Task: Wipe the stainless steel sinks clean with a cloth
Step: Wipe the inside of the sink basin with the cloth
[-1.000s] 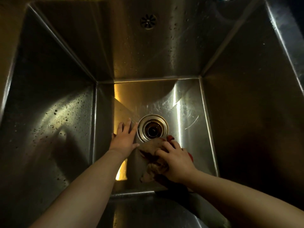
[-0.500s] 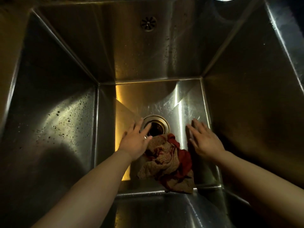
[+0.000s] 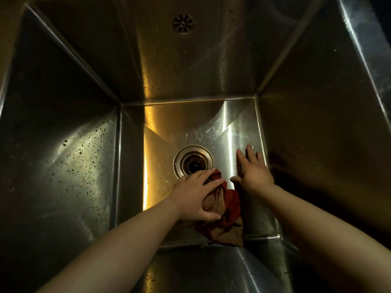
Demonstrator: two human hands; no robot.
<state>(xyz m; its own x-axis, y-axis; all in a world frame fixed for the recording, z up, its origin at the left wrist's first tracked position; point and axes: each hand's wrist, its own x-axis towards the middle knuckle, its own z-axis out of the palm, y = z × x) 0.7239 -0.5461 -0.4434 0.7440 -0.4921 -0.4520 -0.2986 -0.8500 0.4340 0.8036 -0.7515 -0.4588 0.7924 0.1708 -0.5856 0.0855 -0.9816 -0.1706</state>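
We look down into a deep steel sink, its left wall speckled with dark spots and droplets. On the sink floor, just below centre of the frame, lies a crumpled red and tan cloth, bunched between the drain and the near wall, its top edge just touching the drain's rim. The left hand lies on the cloth's left part, fingers spread over the folds and the thumb hooked round the near side, so it grasps the cloth. The right hand, right of centre, is released: palm flat on the bare floor, fingers straight and pointing to the far right corner, just beside the cloth. At the top of the frame a small round overflow grille sits in the back wall.
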